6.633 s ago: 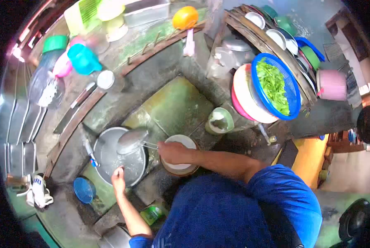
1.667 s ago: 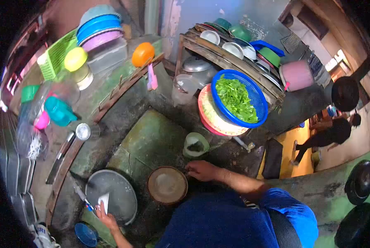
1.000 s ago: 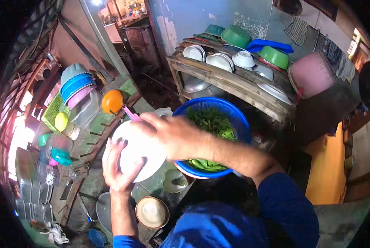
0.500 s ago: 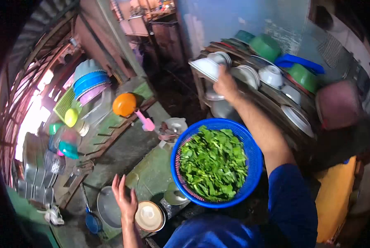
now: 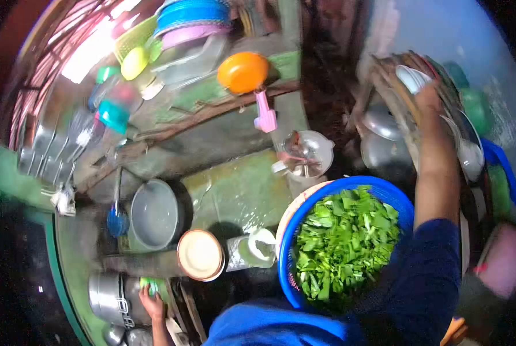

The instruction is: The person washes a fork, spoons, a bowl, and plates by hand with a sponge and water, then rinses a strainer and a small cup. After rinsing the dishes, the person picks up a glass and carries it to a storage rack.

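At the upper right, my right hand [image 5: 428,99] is closed at the rim of a white bowl [image 5: 412,78] on the wooden dish rack; the fingers are slightly blurred. Low on the left, my left hand [image 5: 152,304] reaches down with its fingers apart, their tips at a small green and yellow object [image 5: 152,284] whose kind I cannot make out. Between my arms stands a blue plastic basket [image 5: 291,242] of chopped leafy greens [image 5: 347,242]. My right upper arm hides part of its right side.
Several white dishes [image 5: 470,155] stand on the rack. A metal pot [image 5: 105,298] is beside my left hand. A grey basin [image 5: 154,213], a brown-rimmed plate [image 5: 200,255] and a white bowl [image 5: 318,154] rest around the green counter [image 5: 240,187]. An orange bowl [image 5: 242,72] sits on the ledge.
My view has turned left. My right hand has brought the white bowl to the rack's dishes. My left hand has moved down from beside the grey basin to the small green object.
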A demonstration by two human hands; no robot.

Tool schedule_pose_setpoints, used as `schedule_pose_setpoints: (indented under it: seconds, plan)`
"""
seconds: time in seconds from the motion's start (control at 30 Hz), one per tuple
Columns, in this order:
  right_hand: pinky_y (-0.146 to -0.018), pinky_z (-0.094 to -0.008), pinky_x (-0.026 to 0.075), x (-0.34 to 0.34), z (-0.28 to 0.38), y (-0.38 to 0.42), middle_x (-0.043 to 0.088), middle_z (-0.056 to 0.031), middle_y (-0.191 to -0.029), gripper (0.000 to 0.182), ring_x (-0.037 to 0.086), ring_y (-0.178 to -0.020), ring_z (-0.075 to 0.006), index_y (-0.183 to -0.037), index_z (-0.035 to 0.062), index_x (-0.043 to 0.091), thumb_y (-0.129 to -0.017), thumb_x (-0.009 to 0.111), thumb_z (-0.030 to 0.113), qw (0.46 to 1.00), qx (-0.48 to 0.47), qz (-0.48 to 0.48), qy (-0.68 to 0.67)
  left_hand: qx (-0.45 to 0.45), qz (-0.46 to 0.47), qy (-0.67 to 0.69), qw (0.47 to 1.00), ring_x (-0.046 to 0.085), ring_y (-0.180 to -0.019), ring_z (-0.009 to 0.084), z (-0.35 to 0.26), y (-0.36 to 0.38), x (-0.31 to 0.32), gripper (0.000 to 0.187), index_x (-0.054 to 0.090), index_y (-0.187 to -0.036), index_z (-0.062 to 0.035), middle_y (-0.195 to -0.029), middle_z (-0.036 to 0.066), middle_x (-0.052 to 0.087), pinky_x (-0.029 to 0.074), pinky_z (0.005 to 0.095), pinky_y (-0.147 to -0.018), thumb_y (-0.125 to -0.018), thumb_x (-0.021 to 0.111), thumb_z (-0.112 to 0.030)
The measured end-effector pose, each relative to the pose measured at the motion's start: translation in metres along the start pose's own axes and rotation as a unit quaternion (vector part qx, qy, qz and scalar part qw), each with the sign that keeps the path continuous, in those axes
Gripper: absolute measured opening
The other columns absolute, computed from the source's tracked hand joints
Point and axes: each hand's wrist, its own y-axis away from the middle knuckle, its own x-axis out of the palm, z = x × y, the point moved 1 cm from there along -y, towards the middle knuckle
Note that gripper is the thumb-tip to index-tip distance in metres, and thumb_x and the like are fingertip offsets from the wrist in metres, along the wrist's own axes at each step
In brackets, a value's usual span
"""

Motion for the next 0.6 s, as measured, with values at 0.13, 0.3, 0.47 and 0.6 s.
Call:
schedule_pose_setpoints:
  seconds: [0.13,0.3,0.47,0.6]
  plan:
    - [-0.079,-0.0495,0.051,0.046,-0.026,-0.035,0.063,-0.0220,-0.103,0.040,0.063,-0.094,-0.0393,-0.124,0.0025,0.040,-0.090,0.048,0.020,0.997,-0.031,0.035,0.057,-0.024,0.058,-0.001,0.998,0.046,-0.116,0.0388,-0.044,0.002,-0.007,0.044,0.056,-0.120,-0.0036,-0.122,0.023,0.051,0.037,0.0409,-0.101,-0.076,0.061,-0.005]
    - [-0.080,-0.0450,0.050,0.045,-0.007,-0.048,0.062,-0.0199,-0.102,0.039,0.061,-0.093,-0.0342,-0.126,0.0038,0.041,-0.091,0.048,0.020,0.984,-0.133,0.064,0.097,-0.023,0.096,0.103,0.990,0.057,-0.102,0.0335,-0.058,-0.009,0.039,0.044,0.054,-0.123,-0.0048,-0.111,0.021,0.059,0.046,0.0402,-0.089,-0.080,0.064,-0.010]
    - [-0.080,-0.0406,0.049,-0.008,0.028,-0.026,0.061,-0.0177,-0.102,0.039,0.060,-0.091,-0.0291,-0.128,0.0051,0.043,-0.093,0.048,0.019,0.974,-0.202,0.073,0.077,-0.081,0.131,0.115,0.981,0.058,-0.108,0.0334,-0.099,-0.032,0.096,0.072,0.044,-0.132,0.0012,-0.121,0.023,0.056,0.047,0.0389,-0.091,-0.075,0.073,-0.031]
    - [-0.080,-0.0370,0.048,-0.086,0.058,0.029,0.061,-0.0159,-0.102,0.038,0.059,-0.090,-0.0250,-0.129,0.0062,0.044,-0.094,0.049,0.019,0.955,-0.289,0.059,0.027,-0.111,0.127,0.097,0.981,0.059,-0.101,0.0366,-0.095,-0.049,0.123,0.071,0.044,-0.122,0.0061,-0.114,0.027,0.057,0.047,0.0418,-0.090,-0.071,0.073,-0.033]
